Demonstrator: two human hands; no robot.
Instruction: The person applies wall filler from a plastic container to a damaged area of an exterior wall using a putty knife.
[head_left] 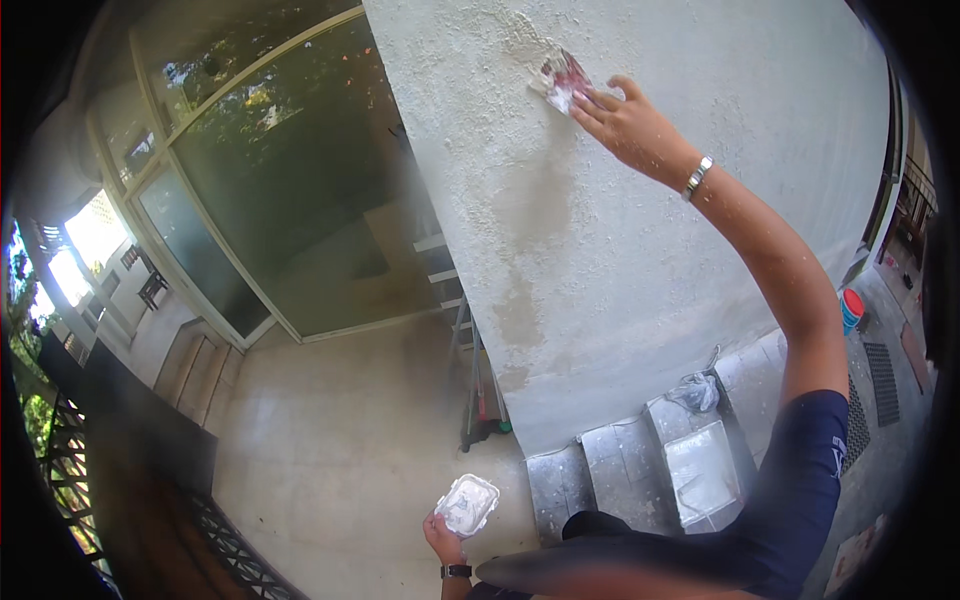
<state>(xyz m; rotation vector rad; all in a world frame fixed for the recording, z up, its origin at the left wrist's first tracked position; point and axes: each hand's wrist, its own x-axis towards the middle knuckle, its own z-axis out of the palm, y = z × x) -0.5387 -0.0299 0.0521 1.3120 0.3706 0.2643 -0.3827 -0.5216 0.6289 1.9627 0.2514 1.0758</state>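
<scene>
My right hand (632,126), with a silver bracelet at its wrist, is raised high against the white wall (680,240). Its fingers grip a flat reddish scraper (564,80) smeared with white paste, pressed on a rough, peeling stretch of the wall. Dull beige patches run down the surface below it. Low in the view, my left hand (444,541), wearing a dark watch, holds a shallow white plastic container (468,504) by its edge. White paste coats the inside of the container.
Grey steps (618,470) climb along the wall's foot, carrying a white-coated tray (703,475) and a crumpled plastic bag (694,392). A ladder (466,370) stands by the wall's left corner, near large glass panels (290,190). A red-and-blue bucket (851,309) sits at right; a dark railing (235,545) lies lower left.
</scene>
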